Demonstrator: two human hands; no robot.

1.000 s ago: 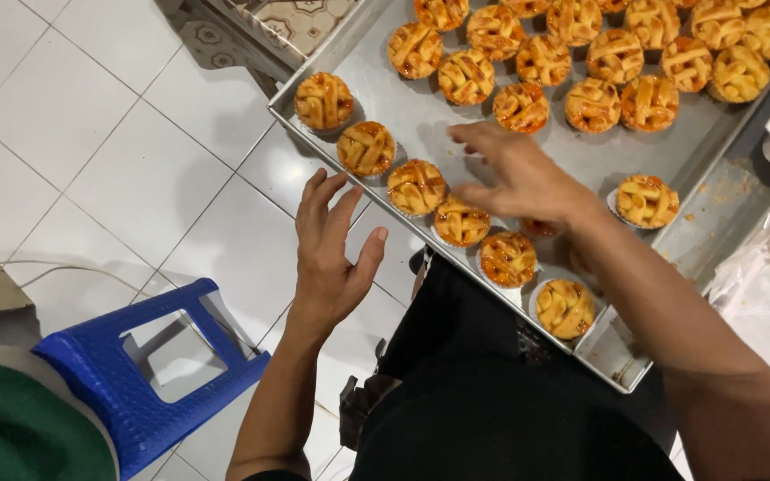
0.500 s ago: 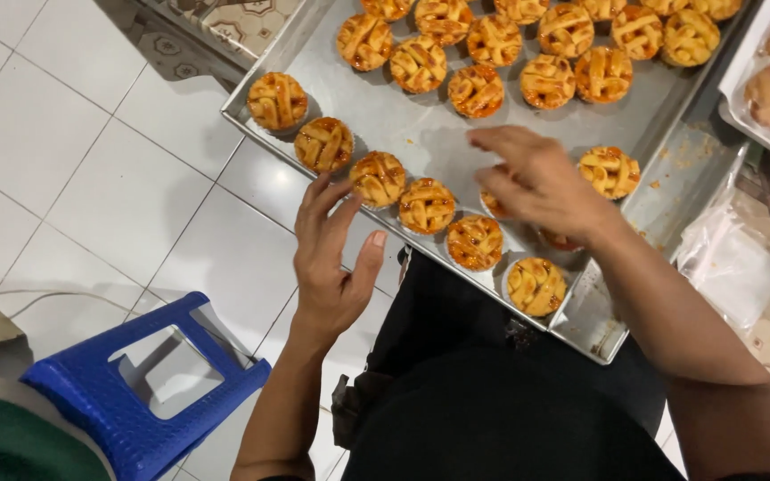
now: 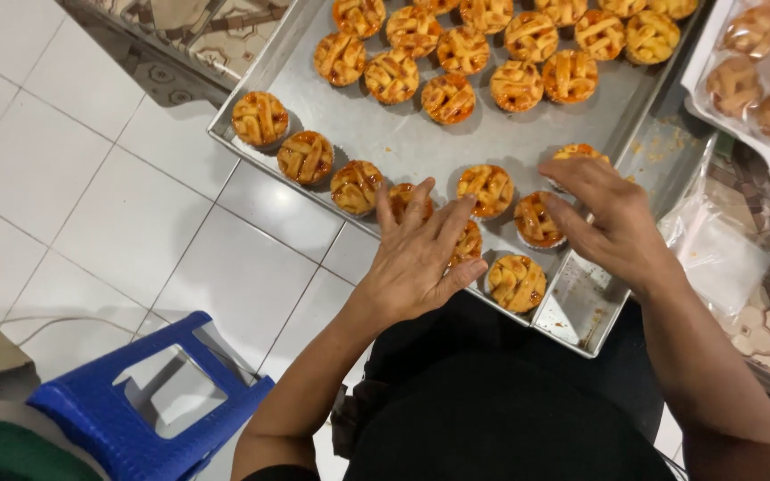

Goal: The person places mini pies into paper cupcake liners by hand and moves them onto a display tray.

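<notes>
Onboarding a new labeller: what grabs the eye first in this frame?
The big metal tray filling the upper middle, dotted with small golden lattice-topped tarts. Next, the two bare hands at its near edge: the left hand lies flat over a tart, and the right hand hovers with fingers spread above others. A bright blue plastic stool stands out on the white floor tiles at lower left.

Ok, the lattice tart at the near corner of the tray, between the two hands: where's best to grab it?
Probably by its sides, from above. The lattice tart sits upright on the metal tray, and its glazed top looks sticky and fragile. Its near and right sides are free, and the right hand is closest; the left hand covers a neighbour on its other side.
</notes>
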